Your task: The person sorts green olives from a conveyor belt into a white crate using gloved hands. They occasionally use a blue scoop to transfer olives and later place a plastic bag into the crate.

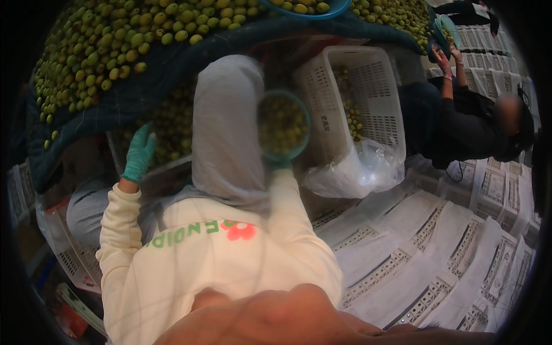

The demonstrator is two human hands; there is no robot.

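Observation:
My left hand [139, 154], in a green glove, hangs at the near left edge of a crate full of small green-yellow fruits [172, 125] that look like jujubes. Its fingers are extended and nothing shows in them. My right hand [281, 164] grips the near rim of a round green basin [307, 129], mostly hidden beneath it. Fruits [282, 123] fill the basin, blurred. Just right of the basin, a white perforated plastic crate [325, 125] stands tilted in the view, with some fruits inside and a clear plastic bag [366, 172] over its near end.
Beyond my knees, a dark-cloth-edged bed [241, 43] carries a large heap of fruits [129, 39] and a blue basin [321, 15]. At right, another person [465, 116] holds a light green basin [450, 32]. Rows of covered white crates [422, 258] spread behind at right.

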